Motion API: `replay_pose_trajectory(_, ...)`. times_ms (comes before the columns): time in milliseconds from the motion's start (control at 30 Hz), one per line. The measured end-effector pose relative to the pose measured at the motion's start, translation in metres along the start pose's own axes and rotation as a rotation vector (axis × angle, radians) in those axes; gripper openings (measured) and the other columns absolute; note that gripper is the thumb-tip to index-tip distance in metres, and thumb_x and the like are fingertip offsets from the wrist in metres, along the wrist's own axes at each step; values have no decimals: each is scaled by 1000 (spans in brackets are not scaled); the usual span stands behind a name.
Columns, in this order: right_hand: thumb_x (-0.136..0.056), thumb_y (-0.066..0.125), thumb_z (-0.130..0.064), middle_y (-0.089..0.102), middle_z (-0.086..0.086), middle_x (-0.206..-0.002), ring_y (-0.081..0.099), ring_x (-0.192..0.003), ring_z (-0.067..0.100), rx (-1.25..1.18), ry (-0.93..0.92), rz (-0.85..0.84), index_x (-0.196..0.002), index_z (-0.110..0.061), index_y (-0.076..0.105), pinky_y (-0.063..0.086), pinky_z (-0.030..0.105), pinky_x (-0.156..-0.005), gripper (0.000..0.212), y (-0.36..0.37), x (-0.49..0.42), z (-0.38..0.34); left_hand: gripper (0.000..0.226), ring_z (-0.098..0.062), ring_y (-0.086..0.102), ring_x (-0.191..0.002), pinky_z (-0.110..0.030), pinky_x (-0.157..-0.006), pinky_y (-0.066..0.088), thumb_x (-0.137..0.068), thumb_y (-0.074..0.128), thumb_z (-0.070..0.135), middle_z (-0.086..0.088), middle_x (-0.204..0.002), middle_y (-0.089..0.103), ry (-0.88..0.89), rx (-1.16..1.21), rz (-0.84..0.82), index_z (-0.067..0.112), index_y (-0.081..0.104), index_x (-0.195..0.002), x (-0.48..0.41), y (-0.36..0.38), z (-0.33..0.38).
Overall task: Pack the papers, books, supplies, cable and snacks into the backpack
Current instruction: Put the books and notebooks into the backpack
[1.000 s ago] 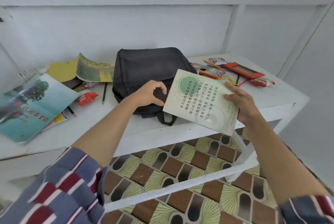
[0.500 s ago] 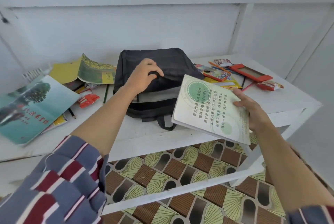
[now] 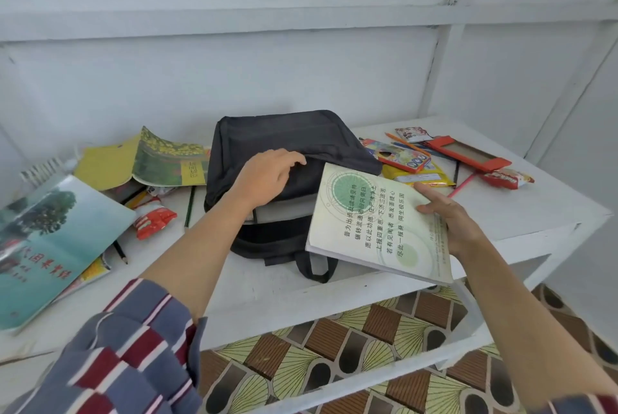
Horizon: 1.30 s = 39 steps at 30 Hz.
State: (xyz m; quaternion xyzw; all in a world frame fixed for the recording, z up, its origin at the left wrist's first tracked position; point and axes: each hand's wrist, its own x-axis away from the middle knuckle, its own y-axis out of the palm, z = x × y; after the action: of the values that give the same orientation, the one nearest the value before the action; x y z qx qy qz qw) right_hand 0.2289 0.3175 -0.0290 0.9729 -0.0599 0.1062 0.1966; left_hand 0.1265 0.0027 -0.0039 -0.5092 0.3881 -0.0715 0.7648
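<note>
Book (image 3: 378, 223) clamped in right hand (image 3: 449, 221) fingers | left hand (image 3: 267, 179) fingers gripping backpack (image 3: 294, 142) flap

Head camera, single wide-angle view: looks forward and down from above onto a white table (image 3: 535, 223) against a white wall (image 3: 234, 72), close over both forearms.

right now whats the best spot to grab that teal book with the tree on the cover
Grip the teal book by its right-hand edge, coming from the backpack side. That edge sits raised on the items stacked beneath it, so fingers could probably slide under there. The left hand is nearest, though it is at the backpack's opening.
</note>
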Motion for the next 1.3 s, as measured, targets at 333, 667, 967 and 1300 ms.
replay_pose_trajectory(333,-87,40,6,66,8,-104,71,-69,26,-8,12,-12,-113,-25,56,56,31,-51,44,5,-20,2,58,-12,58,-103,-35,-87,48,-78,63,11,10,-124,56,-6,40,-365,43,46,-123,-3,1,-21)
replay_pose_trajectory(667,-87,43,4,69,11,-104,70,-74,29,68,12,-62,-110,-28,59,56,33,-53,42,6,-25,1,50,-18,51,-114,-32,-95,38,-88,43,-6,5,-123,57,-258,370,-338,41,59,-82,-34,-14,-30)
replay_pose_trajectory(967,-85,44,7,64,18,-115,69,-77,34,38,44,-84,-108,-28,60,56,35,-53,44,9,-29,1,43,-25,16,-133,-40,-109,7,-94,45,8,-2,-140,26,-146,-207,-217,41,62,-114,-48,-7,-29)
replay_pose_trajectory(1300,-85,45,7,62,19,-119,69,-77,33,35,52,-42,-110,-27,61,56,36,-53,45,9,-35,3,67,-22,50,-106,-38,-84,46,-77,71,18,-1,-129,42,-34,-144,-429,43,39,-131,-37,3,-35)
